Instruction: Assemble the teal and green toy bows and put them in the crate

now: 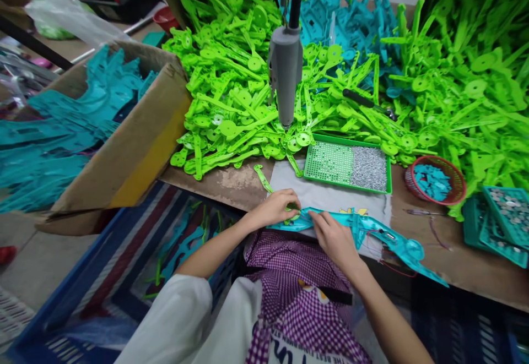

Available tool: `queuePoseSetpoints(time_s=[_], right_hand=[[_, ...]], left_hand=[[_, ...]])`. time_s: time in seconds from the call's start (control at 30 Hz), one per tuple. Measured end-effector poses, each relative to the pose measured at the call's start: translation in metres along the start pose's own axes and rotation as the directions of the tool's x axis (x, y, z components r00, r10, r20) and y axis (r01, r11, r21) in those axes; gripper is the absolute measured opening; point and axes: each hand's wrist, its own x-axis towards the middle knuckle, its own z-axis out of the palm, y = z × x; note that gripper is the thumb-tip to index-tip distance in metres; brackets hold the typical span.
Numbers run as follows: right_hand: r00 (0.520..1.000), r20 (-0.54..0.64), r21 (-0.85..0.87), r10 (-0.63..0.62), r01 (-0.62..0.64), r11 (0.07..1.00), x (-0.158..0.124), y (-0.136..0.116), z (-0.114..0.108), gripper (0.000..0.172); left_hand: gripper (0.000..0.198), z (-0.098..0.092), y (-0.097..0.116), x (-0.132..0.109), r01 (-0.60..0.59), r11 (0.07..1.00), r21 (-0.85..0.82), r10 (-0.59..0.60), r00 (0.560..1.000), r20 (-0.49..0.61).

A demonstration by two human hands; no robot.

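My left hand (276,207) clamps a green plastic strip (263,178) on the teal toy shell (374,231). My right hand (335,237), just beside, pinches the same shell.

Plastic part (372,227) lies on the table (454,243) before the screw tray (328,163); basket (458,179) right, cardboard box (136,149) left.
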Motion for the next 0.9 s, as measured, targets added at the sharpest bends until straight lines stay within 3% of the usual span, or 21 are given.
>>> queuePoseSetpoints(time_s=[0.2, 0.43, 0.6, 0.7, 0.9], right_hand=[[0.993, -0.115, 0.083, -0.016, 0.026, 0.996, 0.005, -0.001, -0.004, 0.027], [0.97, -0.213, 0.23, 0.12, -0.069, 0.971, 0.019, -0.006, 0.0, 0.022], [0.965, -0.246, 0.294, 0.094, -0.018, 0.956, 0.027, -0.007, 0.001, 0.022], [0.969, -0.213, 0.28, 0.122, -0.059, 0.958, 0.026, -0.003, 0.0, 0.021], [0.982, -0.041, 0.316, 0.183, -0.161, 0.935, 0.02, 0.005, 0.005, 0.015]], left_hand=[[0.015, 0.004, 0.004, 0.001, 0.066, 0.998, -0.003, -0.066, 0.997, -0.045], [0.012, 0.003, 0.001, 0.0, 0.038, 0.995, -0.088, -0.043, 0.998, -0.05], [0.012, 0.005, -0.003, 0.001, 0.033, 0.995, -0.097, -0.037, 0.998, -0.042], [0.011, 0.006, -0.006, 0.001, 0.033, 0.995, -0.092, -0.036, 0.999, -0.031], [0.007, 0.0, -0.008, -0.001, -0.014, 0.993, -0.116, 0.017, 1.0, 0.024]])
